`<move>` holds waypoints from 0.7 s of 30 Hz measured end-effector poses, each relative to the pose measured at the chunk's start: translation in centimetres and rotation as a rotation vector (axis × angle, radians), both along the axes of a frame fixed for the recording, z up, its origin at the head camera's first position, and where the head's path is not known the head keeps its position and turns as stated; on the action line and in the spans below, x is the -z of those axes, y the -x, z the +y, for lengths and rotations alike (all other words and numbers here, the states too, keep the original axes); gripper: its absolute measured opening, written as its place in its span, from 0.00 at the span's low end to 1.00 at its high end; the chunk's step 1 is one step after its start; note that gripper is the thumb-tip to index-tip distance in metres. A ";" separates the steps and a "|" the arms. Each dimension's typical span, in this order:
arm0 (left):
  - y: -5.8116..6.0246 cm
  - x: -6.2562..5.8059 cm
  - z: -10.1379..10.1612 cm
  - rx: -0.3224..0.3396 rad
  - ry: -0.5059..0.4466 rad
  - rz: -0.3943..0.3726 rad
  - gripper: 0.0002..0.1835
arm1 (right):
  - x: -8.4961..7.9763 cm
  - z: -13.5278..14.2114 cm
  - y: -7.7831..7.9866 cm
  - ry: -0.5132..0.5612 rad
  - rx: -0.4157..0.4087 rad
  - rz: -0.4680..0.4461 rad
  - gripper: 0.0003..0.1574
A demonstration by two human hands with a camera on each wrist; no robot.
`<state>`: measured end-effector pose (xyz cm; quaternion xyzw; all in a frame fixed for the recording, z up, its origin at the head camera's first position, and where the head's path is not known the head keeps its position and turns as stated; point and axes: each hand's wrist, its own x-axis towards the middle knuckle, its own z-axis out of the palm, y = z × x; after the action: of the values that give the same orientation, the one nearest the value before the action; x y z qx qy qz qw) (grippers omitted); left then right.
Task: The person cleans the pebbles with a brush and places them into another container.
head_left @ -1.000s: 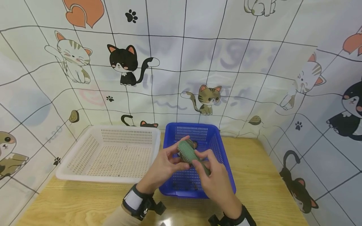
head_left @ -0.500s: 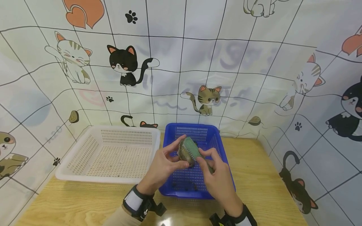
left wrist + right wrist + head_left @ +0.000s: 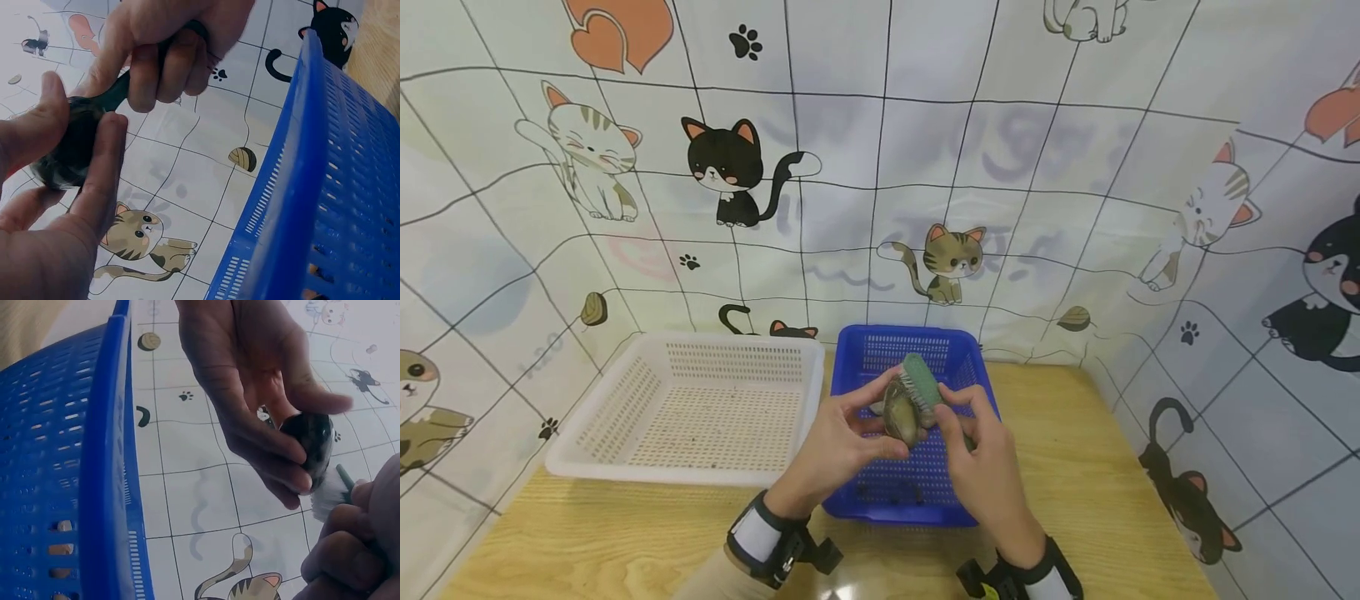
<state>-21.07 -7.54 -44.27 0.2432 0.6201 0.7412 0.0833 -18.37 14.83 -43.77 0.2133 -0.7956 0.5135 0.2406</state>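
Note:
My left hand [image 3: 842,437] holds a rounded brownish-green shell [image 3: 901,414] between thumb and fingers, above the blue basket [image 3: 868,510]. It looks dark and glossy in the right wrist view, where the shell [image 3: 315,440] sits between the thumb and fingertips. Its exact kind is unclear. My right hand [image 3: 988,450] grips a green scrubbing brush [image 3: 923,385] by its handle, fingers curled round it. Pale bristles [image 3: 328,497] meet the shell's side. In the left wrist view the green brush handle [image 3: 114,94] slants down to the shell, partly hidden by the fingers.
A white perforated basket [image 3: 685,477] stands left of the blue one on the wooden table [image 3: 1075,500]. Small dark bits [image 3: 917,497] lie in the blue basket. A cat-patterned sheet [image 3: 842,208] hangs behind and at both sides.
The brush has shifted right and tipped, so its bristles now show, and more of the shell has come into view. The left hand has edged slightly to the right; both baskets stay put.

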 end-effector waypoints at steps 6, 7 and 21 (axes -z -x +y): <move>0.3 -0.2 -0.5 -0.028 -0.115 0.042 0.59 | 0.0 -0.1 -0.5 0.014 -0.074 -0.032 0.05; 0.4 -0.2 -0.6 -0.039 -0.128 0.042 0.59 | 0.0 -0.3 -0.6 0.004 -0.088 -0.015 0.06; 0.0 0.1 0.0 0.007 0.003 0.042 0.53 | 0.5 -1.4 -0.4 -0.086 0.034 0.213 0.10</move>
<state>-21.10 -7.57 -44.38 0.2607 0.6221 0.7346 0.0731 -17.94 13.48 -44.22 0.2635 -0.7903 0.4490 0.3231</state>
